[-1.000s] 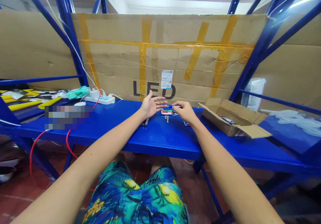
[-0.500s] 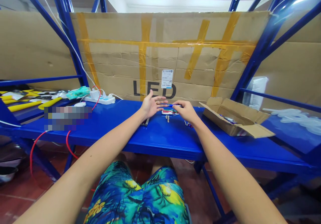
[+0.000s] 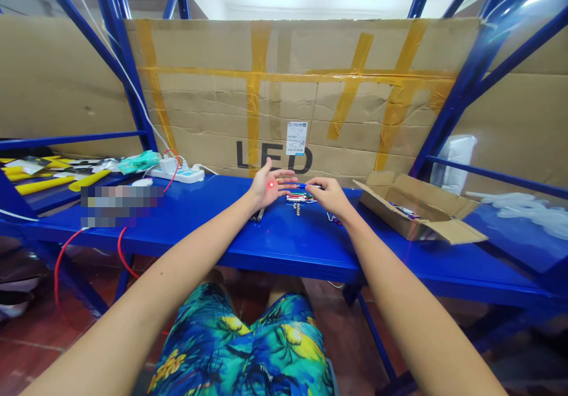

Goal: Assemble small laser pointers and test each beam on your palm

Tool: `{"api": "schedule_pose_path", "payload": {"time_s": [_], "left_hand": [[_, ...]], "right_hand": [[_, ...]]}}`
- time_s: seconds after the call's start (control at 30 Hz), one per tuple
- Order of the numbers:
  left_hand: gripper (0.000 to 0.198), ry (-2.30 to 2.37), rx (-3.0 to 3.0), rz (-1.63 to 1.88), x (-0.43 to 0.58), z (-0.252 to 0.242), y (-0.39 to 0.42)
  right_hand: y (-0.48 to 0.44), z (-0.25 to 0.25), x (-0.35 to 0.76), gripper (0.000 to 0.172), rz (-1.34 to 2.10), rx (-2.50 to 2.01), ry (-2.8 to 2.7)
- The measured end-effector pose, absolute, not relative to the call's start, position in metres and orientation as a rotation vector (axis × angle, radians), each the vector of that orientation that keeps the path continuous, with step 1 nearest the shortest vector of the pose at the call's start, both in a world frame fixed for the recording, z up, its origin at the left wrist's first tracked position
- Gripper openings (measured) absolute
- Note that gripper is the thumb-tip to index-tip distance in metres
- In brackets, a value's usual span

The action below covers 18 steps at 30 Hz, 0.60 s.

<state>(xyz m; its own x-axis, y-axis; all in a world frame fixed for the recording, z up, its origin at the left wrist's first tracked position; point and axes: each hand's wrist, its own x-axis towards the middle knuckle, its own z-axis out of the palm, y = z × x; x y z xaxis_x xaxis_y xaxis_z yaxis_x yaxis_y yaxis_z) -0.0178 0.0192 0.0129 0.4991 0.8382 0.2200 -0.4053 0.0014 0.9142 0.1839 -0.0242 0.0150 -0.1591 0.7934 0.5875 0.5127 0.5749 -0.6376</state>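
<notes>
My right hand [image 3: 327, 193] is closed round a slim blue laser pointer [image 3: 302, 186], which points left. My left hand [image 3: 268, 186] is held open with its palm turned to the pointer, and a bright red dot shines on that palm. Below the hands lie several coloured metal pens or pointers [image 3: 299, 198] in a row on the blue table [image 3: 275, 245]. A few small button cells [image 3: 297, 209] sit just in front of them. Dark metal tubes [image 3: 258, 215] lie under my left wrist. By my right wrist are small chain clips [image 3: 332, 218].
An open cardboard box [image 3: 417, 212] with more pointers stands on the right. A white power strip [image 3: 180, 174] with plugs and a red cable lies at the back left, near yellow-handled tools [image 3: 48, 186]. A large taped carton [image 3: 213, 112] stands behind the table.
A red light spot has appeared on my left palm. Both hands and the blue laser pointer have stayed almost where they were.
</notes>
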Motion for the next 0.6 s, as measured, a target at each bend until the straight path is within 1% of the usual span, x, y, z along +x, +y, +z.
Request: {"api": "schedule_pose_path", "payload": {"time_s": [0.13,0.2,0.27,0.37,0.47,0.5,0.6], "left_hand": [[0.075,0.449,1.206,1.034,-0.018,0.014,0.018],[0.071,0.449,1.220,1.037,-0.016,0.014,0.017],[0.059,0.453,1.269,1.056,-0.012,0.012,0.016],[0.033,0.511,1.462,1.127,-0.006,0.006,0.020],[0.019,0.633,1.745,1.193,-0.001,0.000,0.032],[0.016,0.668,1.792,1.212,0.001,-0.001,0.037],[0.021,0.733,1.835,1.217,0.005,-0.001,0.055]], "right_hand": [[-0.024,0.015,0.185,0.027,0.345,-1.078,-1.835],[-0.022,0.013,0.185,0.026,0.331,-1.076,-1.853],[-0.019,0.011,0.186,0.026,0.316,-1.043,-1.881],[-0.010,0.007,0.186,0.025,0.265,-0.992,-1.974],[0.005,0.003,0.192,0.023,0.227,-1.021,-2.073],[0.012,0.002,0.195,0.023,0.225,-1.047,-2.083],[0.036,0.000,0.207,0.026,0.309,-1.173,-2.055]]}}
